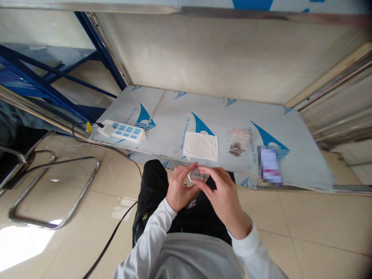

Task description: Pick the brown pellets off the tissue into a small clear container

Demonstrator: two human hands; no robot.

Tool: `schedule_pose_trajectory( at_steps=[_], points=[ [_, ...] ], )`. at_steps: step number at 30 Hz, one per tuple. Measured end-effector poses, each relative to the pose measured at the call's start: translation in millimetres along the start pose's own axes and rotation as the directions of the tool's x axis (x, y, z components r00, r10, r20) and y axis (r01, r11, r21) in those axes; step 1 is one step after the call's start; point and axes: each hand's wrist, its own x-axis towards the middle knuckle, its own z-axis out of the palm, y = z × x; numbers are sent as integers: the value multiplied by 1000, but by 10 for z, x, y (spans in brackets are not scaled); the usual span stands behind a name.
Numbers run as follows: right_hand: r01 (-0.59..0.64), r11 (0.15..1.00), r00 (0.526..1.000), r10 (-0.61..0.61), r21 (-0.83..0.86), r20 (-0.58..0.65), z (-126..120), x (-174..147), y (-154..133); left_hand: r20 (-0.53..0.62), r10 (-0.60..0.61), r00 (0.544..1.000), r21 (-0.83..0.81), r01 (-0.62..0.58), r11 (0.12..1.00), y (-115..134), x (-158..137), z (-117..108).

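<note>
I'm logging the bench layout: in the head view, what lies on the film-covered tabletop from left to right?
Power strip → white cloth pad → small clear bag of metal parts → blurred card. The left hand and right hand meet on a small clear piece at the table's near edge.

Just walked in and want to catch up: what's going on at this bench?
A seated person holds a small clear piece between both hands over their lap, the left hand and right hand pinching it with the fingertips. What it is cannot be made out. On the film-covered table in front lie a white pad, a small bag of metal parts and a power strip, all untouched.
</note>
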Motion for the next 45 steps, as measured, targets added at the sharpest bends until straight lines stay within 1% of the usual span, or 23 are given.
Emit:
schedule_pose_trajectory(
  at_steps=[3,5,7,8,9,10,12,13,15,18,20,22,24,26,27,29,31,33,37,40,42,45],
  points=[
    [-55,996,998,56,69,-7,27,-41,26,-17,-13,1000,3,13,1000,19,-22,-5],
    [-118,985,992,111,129,58,11,-52,41,2,-23,1000,3,23,1000,18,-48,-10],
    [-161,964,979,130,212,154,-85,-44,37,47,-26,999,-11,26,1000,0,-82,-33],
    [-159,958,978,119,240,174,-166,-34,27,62,-28,998,-27,30,999,-16,-101,-54],
    [-144,958,982,107,246,155,-264,-22,15,65,-33,997,-49,36,998,-35,-120,-81],
    [-113,967,991,91,227,102,-369,-10,5,58,-38,998,-77,42,996,-57,-139,-113],
    [-44,991,999,45,124,-6,-553,14,11,28,-56,998,-145,60,988,-99,-171,-178],
    [-20,998,1000,21,66,-19,-613,23,33,16,-64,998,-175,65,982,-116,-181,-204],
    [2,1000,999,-1,-14,38,-650,31,109,13,-80,997,-198,81,977,-129,-183,-227],
    [3,1000,992,-1,-17,129,-565,15,227,60,-90,994,-155,99,983,-84,-134,-200],
    [21,999,983,-29,45,181,-497,-6,257,126,-71,989,-155,91,984,-22,-75,-169],
    [19,993,973,-45,119,227,-456,-29,249,174,-56,983,-202,91,975,36,-13,-148],
    [-29,985,973,-11,171,230,-431,-52,227,177,-68,982,-252,113,961,73,34,-143],
    [-116,967,979,73,226,193,-396,-79,207,149,-101,984,-288,141,947,87,54,-151],
    [-172,947,977,128,271,172,-368,-94,200,144,-114,983,-304,154,940,89,55,-158],
    [-287,876,957,245,387,155,-290,-125,191,147,-131,980,-337,174,925,97,45,-172],
    [-371,791,929,317,486,193,-203,-149,181,160,-138,977,-361,188,914,121,29,-186],
    [-407,752,914,338,519,227,-138,-162,166,168,-135,976,-348,187,919,160,17,-198],
    [-400,776,916,343,488,206,-115,-170,113,161,-110,981,-244,147,959,242,10,-211],
    [-390,763,921,332,515,205,-130,-171,86,150,-118,982,-207,148,967,268,5,-206],
    [-413,732,910,351,542,220,-128,-175,87,152,-123,981,-208,153,966,267,-6,-204],
    [-479,649,878,372,591,302,-118,-192,102,165,-118,979,-223,154,963,250,-35,-207]
  ],
)
